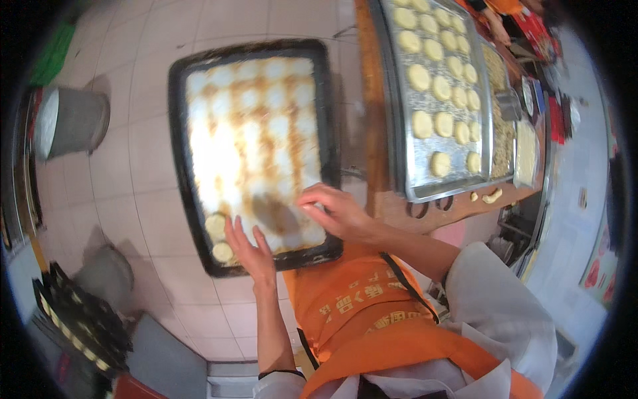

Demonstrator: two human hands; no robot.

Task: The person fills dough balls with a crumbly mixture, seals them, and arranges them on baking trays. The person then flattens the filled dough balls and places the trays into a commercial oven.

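Observation:
A large dark-rimmed baking tray [331, 124] with a shiny, brown-stained surface lies before me. Two pale round dough pieces [216, 226] sit in its near left corner. My left hand [249, 249] is beside them, fingers spread over the tray, its fingertips close to the upper piece. Over the tray's near right part is my right hand [331, 209], fingers curled together; whether something small is between them cannot be made out. To the right, a metal tray [448, 187] holds several rows of similar flattened dough rounds [422, 124] on a floured surface.
The metal tray stands on a wooden table [423, 217], with dough scraps [492, 196] and dark rings near its edge. Beyond is a tray of crumbly filling [502, 144] with a metal cup [508, 104]. Buckets [75, 119] stand left. Another person's arm [496, 27] shows top right.

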